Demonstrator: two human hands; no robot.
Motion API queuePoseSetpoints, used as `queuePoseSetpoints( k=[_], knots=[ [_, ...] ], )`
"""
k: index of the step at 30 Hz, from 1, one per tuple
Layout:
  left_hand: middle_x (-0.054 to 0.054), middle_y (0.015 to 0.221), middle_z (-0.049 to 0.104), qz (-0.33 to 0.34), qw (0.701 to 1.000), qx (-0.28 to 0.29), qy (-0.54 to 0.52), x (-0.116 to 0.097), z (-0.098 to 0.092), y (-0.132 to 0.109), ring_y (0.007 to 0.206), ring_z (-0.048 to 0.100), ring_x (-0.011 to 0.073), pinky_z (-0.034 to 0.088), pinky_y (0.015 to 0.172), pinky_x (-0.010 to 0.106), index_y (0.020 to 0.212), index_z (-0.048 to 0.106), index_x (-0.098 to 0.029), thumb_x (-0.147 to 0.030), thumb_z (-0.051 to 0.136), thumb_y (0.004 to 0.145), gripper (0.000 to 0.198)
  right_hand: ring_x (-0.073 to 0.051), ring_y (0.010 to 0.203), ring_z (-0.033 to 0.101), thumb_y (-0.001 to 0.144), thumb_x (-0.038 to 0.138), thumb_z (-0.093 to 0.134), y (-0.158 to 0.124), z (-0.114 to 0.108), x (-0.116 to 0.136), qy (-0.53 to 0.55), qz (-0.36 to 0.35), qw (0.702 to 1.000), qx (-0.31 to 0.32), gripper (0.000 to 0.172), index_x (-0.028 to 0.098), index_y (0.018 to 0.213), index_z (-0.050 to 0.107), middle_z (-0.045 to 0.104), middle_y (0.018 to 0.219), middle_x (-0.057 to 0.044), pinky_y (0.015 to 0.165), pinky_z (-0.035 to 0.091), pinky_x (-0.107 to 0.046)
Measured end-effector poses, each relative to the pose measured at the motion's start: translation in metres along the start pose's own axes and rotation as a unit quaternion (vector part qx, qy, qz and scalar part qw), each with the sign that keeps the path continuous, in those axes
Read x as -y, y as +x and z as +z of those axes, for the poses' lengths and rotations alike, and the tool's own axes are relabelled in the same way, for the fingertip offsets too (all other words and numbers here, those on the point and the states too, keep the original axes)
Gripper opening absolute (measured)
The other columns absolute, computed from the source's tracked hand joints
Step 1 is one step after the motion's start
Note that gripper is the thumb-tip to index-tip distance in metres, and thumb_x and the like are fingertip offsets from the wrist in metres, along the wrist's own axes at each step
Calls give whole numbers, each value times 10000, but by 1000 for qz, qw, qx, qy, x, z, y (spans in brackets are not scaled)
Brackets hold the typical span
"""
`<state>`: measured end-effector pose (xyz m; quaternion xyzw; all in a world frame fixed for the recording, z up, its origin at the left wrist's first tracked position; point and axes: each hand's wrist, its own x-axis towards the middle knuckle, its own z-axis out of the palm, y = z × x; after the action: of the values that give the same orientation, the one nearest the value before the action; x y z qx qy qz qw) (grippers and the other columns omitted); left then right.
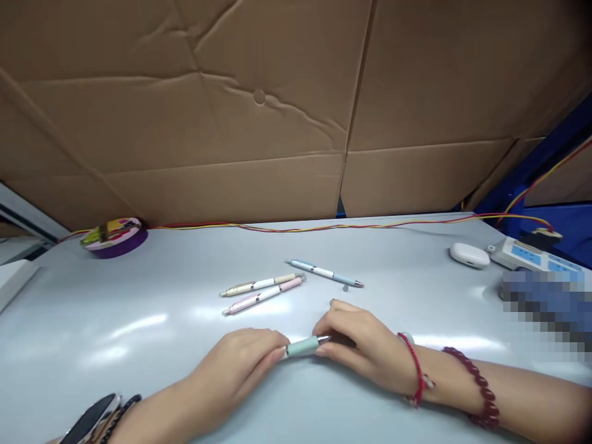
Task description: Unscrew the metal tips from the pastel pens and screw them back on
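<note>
A tall brown cardboard sheet (259,135) stands behind the pale desk (139,290), whose far edge runs along its foot. Both forearms reach in over the near side of the desk. The left hand (247,357) is closed, thumb and fingers clamped around the white part of a green pen (303,347); the right hand (367,342) is partly curled, thumb and forefinger pinched at the pen's metal tip. The green pen lies nearly level between the hands, nearer to the person than the other pens.

Toward the far right corner sits a power strip (527,254); a round purple tin (120,242) rests near the far left corner. Red and yellow wires (277,229) trail along the far edge. A small white case (469,254) lies just beside the strip. Between the hands and the far edge lie a blue pen (325,272), a pink pen (263,296) and a beige pen (261,285), the last two side by side.
</note>
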<state>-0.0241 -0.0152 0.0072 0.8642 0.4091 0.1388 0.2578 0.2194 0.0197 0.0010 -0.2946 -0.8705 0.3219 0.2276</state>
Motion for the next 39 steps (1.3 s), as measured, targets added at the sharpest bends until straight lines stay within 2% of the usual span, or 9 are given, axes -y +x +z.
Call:
queuePoseSetpoints(
  k=[9, 14, 19, 26, 29, 31, 33, 36, 39],
  knots=[
    [-10, 794, 643, 7, 1000, -3, -4, 0, 0, 0, 695, 590, 149, 422, 642, 214, 959, 608, -230, -333, 376, 986, 255, -140, 573, 391, 985, 483, 193, 4, 3, -3, -84, -46, 993, 66, 548, 183, 628, 479, 464, 575, -2, 614, 363, -268],
    [-11, 792, 640, 3, 1000, -3, 11, -2, 1, 0, 698, 586, 156, 415, 648, 229, 958, 604, -231, -344, 384, 981, 249, -128, 549, 382, 989, 471, 188, 3, 5, -4, -135, -38, 987, 84, 545, 180, 633, 481, 466, 578, 4, 637, 346, -272],
    [7, 824, 639, 5, 999, 9, 32, -4, 2, -3, 740, 581, 179, 415, 680, 256, 955, 586, -220, -383, 381, 980, 263, -128, 558, 392, 966, 503, 258, 1, 3, -3, -163, -66, 979, 102, 517, 179, 636, 489, 468, 573, 5, 635, 332, -270],
    [-9, 775, 625, 8, 999, 6, 41, -3, 2, -4, 682, 564, 168, 394, 631, 246, 903, 572, -222, -398, 428, 965, 236, -139, 535, 353, 970, 527, 118, 0, 8, -5, -178, -103, 975, 89, 627, 176, 625, 506, 452, 540, -8, 604, 307, -286],
    [-11, 808, 633, 25, 999, -21, 25, -4, -1, -4, 684, 580, 169, 409, 638, 248, 1023, 538, -243, -461, 502, 908, 249, -128, 540, 345, 974, 501, 203, 1, 5, -4, -95, -71, 991, 63, 543, 177, 613, 445, 414, 555, 13, 593, 310, -271],
    [-2, 862, 639, 64, 997, -44, 7, -5, -3, -5, 706, 594, 176, 425, 673, 263, 1181, 452, -258, -521, 492, 881, 401, -113, 532, 341, 971, 485, 271, 2, 0, -3, 15, 1, 1000, 24, 493, 182, 598, 379, 377, 559, 31, 554, 305, -244],
    [6, 843, 629, 123, 991, -44, 3, -7, -5, -5, 681, 587, 178, 424, 668, 279, 1240, 406, -262, -550, 405, 895, 450, -95, 494, 312, 958, 497, 324, 3, -5, -2, 137, 85, 987, -13, 487, 188, 582, 327, 337, 536, 49, 486, 273, -222],
    [7, 682, 563, 211, 976, -16, 45, -9, -4, -5, 560, 526, 168, 383, 570, 283, 1073, 525, -229, -513, 326, 917, 381, -71, 426, 268, 917, 534, 406, 3, -9, -1, 263, 138, 955, -7, 503, 190, 556, 331, 319, 473, 69, 410, 218, -211],
    [-9, 565, 486, 280, 952, -14, 127, -9, 1, -8, 476, 439, 151, 316, 495, 278, 772, 547, -208, -361, 409, 924, 257, -58, 395, 301, 883, 521, 485, 1, -8, -1, 318, 129, 937, 65, 476, 181, 564, 388, 378, 442, 69, 387, 227, -193]
  ],
)
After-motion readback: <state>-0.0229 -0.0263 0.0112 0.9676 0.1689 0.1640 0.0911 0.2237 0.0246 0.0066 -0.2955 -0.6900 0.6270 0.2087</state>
